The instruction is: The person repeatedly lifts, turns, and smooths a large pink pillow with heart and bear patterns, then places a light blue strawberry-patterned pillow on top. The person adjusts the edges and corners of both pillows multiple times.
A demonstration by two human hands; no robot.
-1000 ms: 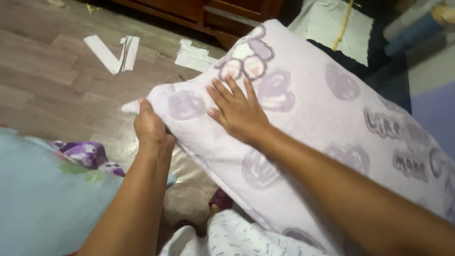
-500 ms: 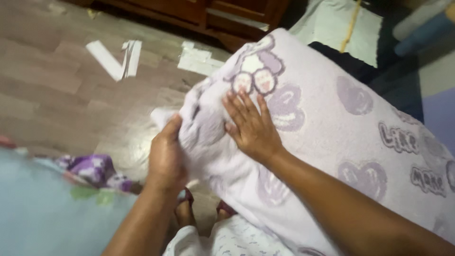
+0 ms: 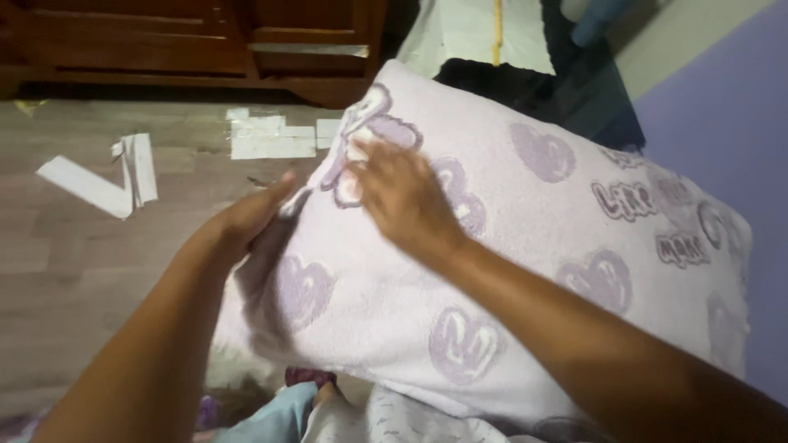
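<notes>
Lilac fleece with purple hearts covers the pillow point(image 3: 525, 271). The right hand point(image 3: 402, 201) lies flat on top, fingers spread. The left hand point(image 3: 246, 217) presses its near end, grip hidden.

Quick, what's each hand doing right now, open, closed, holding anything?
Left hand: open, cupped against the end of the lilac heart-print pillow, not gripping.
Right hand: open, lying flat on top of the pillow.

Pillow point(image 3: 509, 271) btwn hands, paper strips point(image 3: 107, 176) left
</notes>
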